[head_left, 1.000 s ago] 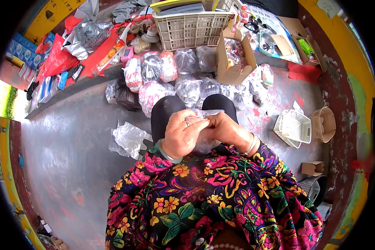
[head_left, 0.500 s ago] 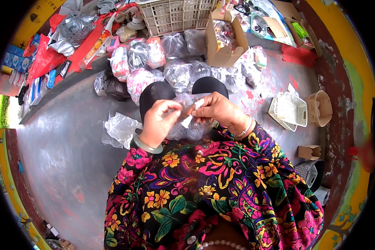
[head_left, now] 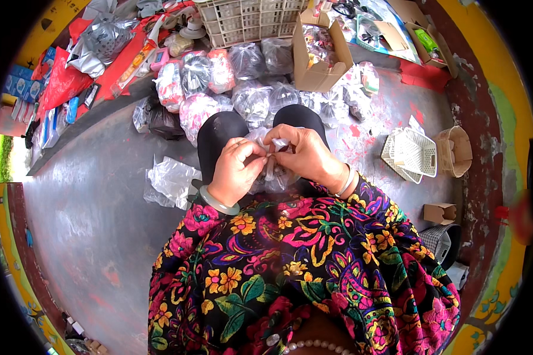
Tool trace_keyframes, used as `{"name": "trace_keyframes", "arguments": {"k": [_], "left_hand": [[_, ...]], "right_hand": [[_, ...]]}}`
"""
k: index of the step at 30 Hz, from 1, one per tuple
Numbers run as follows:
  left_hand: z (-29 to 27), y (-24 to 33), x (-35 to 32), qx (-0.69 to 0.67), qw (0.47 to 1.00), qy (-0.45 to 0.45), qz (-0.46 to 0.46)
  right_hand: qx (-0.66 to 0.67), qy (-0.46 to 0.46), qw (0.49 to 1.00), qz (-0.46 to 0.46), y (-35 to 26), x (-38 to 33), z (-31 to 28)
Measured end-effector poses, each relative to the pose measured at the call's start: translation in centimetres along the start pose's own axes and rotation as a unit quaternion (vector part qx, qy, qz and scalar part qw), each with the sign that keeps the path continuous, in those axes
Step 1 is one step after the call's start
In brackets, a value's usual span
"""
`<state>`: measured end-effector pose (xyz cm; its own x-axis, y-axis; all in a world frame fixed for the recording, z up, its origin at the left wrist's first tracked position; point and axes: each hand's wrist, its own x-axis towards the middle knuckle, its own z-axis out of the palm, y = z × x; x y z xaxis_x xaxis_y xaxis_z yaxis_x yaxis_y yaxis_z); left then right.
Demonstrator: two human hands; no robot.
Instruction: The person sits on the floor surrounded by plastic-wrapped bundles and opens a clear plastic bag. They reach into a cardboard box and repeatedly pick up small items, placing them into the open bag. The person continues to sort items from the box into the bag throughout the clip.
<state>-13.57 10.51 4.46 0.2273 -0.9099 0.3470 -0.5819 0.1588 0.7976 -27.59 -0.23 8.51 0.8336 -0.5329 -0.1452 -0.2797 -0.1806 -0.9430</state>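
Observation:
Above my lap, my left hand [head_left: 237, 171] and my right hand [head_left: 311, 157] meet fingertip to fingertip. Both are closed in a pinch. A narrow white strip [head_left: 270, 171] runs through the right fingers and hangs just below them. What the left fingertips grip is too small to make out. Under the hands, a clear plastic bag [head_left: 278, 182] sits in my lap between the black-covered knees [head_left: 222, 130]. My hands partly hide the bag, and its contents do not show clearly.
Filled clear bags [head_left: 251, 103] crowd the floor beyond my knees. Behind them stand a cardboard box [head_left: 323, 80] and a beige plastic crate [head_left: 251, 23]. A crumpled clear bag [head_left: 172, 182] lies at left. White baskets [head_left: 408, 154] and a tan basket [head_left: 454, 152] stand at right.
My fingertips have come together over the bag, where they were slightly apart. The left hand moved a little right, and the white strip is now more covered by the fingers.

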Motion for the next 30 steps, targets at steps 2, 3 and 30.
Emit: {"name": "trace_keyframes", "arguments": {"k": [2,3,30], "left_hand": [[0.2,0.1,-0.1,-0.015,1.000,0.006,-0.008],[0.3,0.3,-0.1,-0.017,1.000,0.007,-0.010],[-1.4,0.7,1.3,0.137,0.984,0.017,0.110]], "right_hand": [[-0.160,0.068,0.964,-0.201,1.1,0.7,0.3],[-0.237,0.100,0.920,-0.297,1.5,0.8,0.4],[-0.376,0.130,0.803,-0.444,2.9,-0.2,-0.1]]}}
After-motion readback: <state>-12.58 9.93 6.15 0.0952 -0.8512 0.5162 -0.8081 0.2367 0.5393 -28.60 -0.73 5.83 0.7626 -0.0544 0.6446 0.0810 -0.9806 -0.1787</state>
